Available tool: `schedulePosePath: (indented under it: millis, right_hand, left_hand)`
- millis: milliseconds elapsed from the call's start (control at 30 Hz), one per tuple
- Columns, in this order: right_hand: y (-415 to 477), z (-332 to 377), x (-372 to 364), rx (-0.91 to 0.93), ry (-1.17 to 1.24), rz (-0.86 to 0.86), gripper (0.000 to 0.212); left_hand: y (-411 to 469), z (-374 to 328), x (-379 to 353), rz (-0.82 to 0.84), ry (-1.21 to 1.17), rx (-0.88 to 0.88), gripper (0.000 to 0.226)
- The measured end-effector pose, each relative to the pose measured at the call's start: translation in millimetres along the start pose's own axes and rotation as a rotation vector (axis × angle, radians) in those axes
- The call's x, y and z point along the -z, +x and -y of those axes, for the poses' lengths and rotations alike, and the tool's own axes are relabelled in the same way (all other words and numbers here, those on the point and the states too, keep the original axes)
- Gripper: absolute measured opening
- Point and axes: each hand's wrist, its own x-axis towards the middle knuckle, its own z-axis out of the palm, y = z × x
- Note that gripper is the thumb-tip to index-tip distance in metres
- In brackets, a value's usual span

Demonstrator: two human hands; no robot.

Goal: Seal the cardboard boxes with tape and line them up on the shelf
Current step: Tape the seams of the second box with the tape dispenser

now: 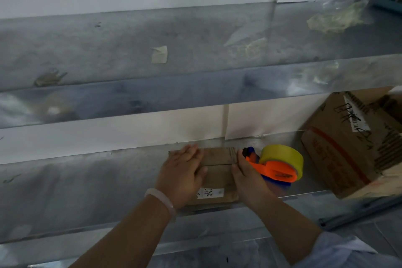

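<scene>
Head view, the only one on file. Item 1: your left hand (181,172), laid flat on top of the box (217,178), fingers straight and together, thumb out toward the right. It presses and does not grip. Item 2: your right hand (247,177), fingers straight, set edge-on against the box's right side, likewise holding nothing. Item 3: the box, small, flaps down, caught between your two palms on the lower shelf (87,191). Its near end, with the label (210,193), sits at the shelf's front lip below your left wrist. Whether the centre seam carries tape cannot be told. Some glossy banding shows at the far end by your right fingertips. Item 4: dispenser (276,169), orange frame, yellow roll, just beyond the back of your right hand, touching or nearly so. Item 5: big box (352,143), well to the right of your right hand, tilted, its near corner hanging past the shelf front. Hazards, as judged:

- Pull the box toward you and its near end may tip off the lip, since little shelf lies under it there.
- Lift your left palm before tape goes on and the flaps may spring up.
- Swing your right hand back for the dispenser without looking and you may knock it toward the edge or into the big box, which looks poised to slide off if nudged.
</scene>
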Motion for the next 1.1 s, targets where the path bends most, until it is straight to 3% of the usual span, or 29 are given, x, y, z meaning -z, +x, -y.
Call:
schedulePosePath:
  millis: [67, 133, 167, 200, 267, 333, 500, 700, 1000, 1100]
  right_hand:
    - [1.8, 1.7, 0.3, -0.043, 0.004, -0.008, 0.046]
    - [6.1, 6.2, -1.6, -0.08, 0.005, -0.006, 0.025]
    - [8.1, 10.6, -4.0, -0.093, 0.012, -0.011, 0.022]
    - [10.9, 13.6, -7.1, -0.092, 0.013, -0.019, 0.034]
    - [16.1, 16.8, -13.9, -0.094, -0.004, -0.044, 0.059]
    - [18.1, 18.2, -18.3, -0.1, -0.038, -0.073, 0.064]
    - [18.8, 13.6, -15.8, -0.07, -0.072, -0.068, 0.042]
    - [19.0, 6.9, -9.4, -0.136, 0.021, -0.001, 0.046]
    - [24.4, -9.5, 4.0, -0.26, 0.463, 0.185, 0.051]
    - [21.3, -2.4, 5.1, -0.233, 0.321, 0.181, 0.054]
  left_hand:
    - [-4.8, 11.7, 0.2, -0.041, -0.151, 0.226, 0.088]
    - [-7.2, 14.6, -1.2, -0.026, -0.601, 0.431, 0.107]
    - [-6.6, 13.3, -3.1, -0.057, -0.837, 0.509, 0.112]
    - [-5.1, 12.1, -5.6, -0.1, -0.973, 0.564, 0.115]
    - [-0.9, 13.2, -11.9, -0.162, -0.996, 0.585, 0.104]
    - [0.8, 15.5, -15.7, -0.202, -0.92, 0.569, 0.084]
    - [-2.8, 19.9, -19.2, -0.216, -0.966, 0.529, 0.057]
    - [-9.3, 29.6, -22.0, -0.145, -1.216, 0.484, 0.041]
    - [-10.4, 40.6, -17.4, -0.01, -1.52, 0.528, 0.031]
    - [-13.4, 38.7, -13.0, -0.089, -1.476, 0.489, 0.024]
